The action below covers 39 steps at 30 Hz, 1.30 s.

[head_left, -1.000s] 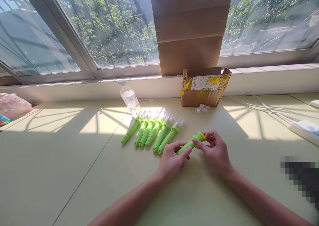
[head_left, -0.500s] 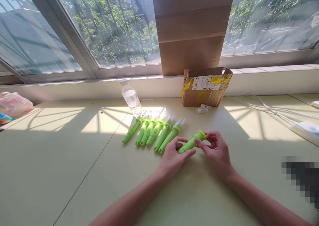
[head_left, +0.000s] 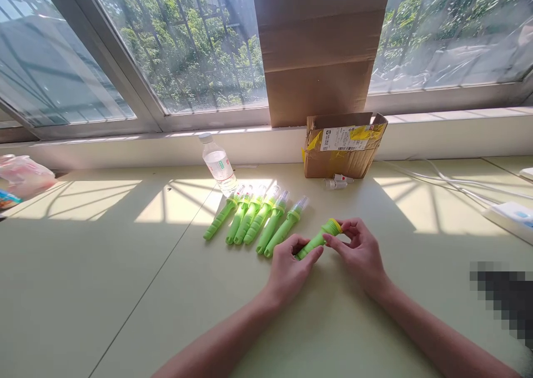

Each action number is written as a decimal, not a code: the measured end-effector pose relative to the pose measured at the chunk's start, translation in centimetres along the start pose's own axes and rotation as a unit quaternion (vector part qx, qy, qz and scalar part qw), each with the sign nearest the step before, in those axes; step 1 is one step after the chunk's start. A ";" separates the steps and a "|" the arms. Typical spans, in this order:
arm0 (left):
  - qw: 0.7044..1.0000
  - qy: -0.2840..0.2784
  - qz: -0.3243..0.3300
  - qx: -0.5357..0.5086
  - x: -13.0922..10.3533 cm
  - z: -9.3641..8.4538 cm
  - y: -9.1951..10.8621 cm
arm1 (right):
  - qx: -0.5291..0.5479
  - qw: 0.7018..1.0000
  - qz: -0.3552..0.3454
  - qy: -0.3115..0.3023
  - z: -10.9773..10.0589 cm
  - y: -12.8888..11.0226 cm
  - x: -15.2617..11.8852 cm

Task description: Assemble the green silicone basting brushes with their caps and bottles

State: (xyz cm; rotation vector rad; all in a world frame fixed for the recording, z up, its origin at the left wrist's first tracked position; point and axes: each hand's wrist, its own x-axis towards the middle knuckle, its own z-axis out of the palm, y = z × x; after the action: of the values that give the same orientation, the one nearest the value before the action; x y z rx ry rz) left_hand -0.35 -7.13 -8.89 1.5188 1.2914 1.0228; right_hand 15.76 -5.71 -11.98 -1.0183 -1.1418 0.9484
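A green plastic tube (head_left: 313,246), flared at one end with a yellow rim, lies slanted between my hands above the table. My left hand (head_left: 291,264) is closed around its narrow lower end. With thumb and fingertips, my right hand (head_left: 358,253) grips the tube at its flared, yellow-rimmed end; some of those fingertips are hidden behind it. To the left, several similar green tubes with clear caps (head_left: 287,225) lie side by side in a slanted row. The nearest of them is just beyond my left hand.
A water bottle (head_left: 219,167) stands behind the row. An open cardboard box (head_left: 343,153) sits by the wall, with small clear plastic pieces (head_left: 336,184) before it. White cables and a power strip (head_left: 512,217) are at right, a plastic bag (head_left: 27,175) at far left.
Both hands and the green tube between them have shifted very slightly left. The grip looks the same, and the row of tubes stays put.
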 end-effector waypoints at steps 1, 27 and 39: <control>1.000 -0.003 -0.005 0.002 0.0 0.0 0.1 | -0.002 1.000 -0.003 -0.002 0.0 0.0 0.0; 0.995 -0.049 -0.069 -0.052 0.6 -0.6 0.5 | -0.028 1.000 -0.008 0.005 0.1 -0.2 -0.4; 0.991 -0.084 -0.096 -0.038 0.6 -1.0 1.2 | 0.001 0.998 0.016 -0.056 -0.1 -0.2 0.2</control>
State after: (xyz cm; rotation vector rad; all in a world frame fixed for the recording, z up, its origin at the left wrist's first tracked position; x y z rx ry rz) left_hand -0.87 -6.50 -7.42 1.3638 1.2393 0.7952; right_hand 15.95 -5.60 -11.71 -0.9947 -1.2190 1.0425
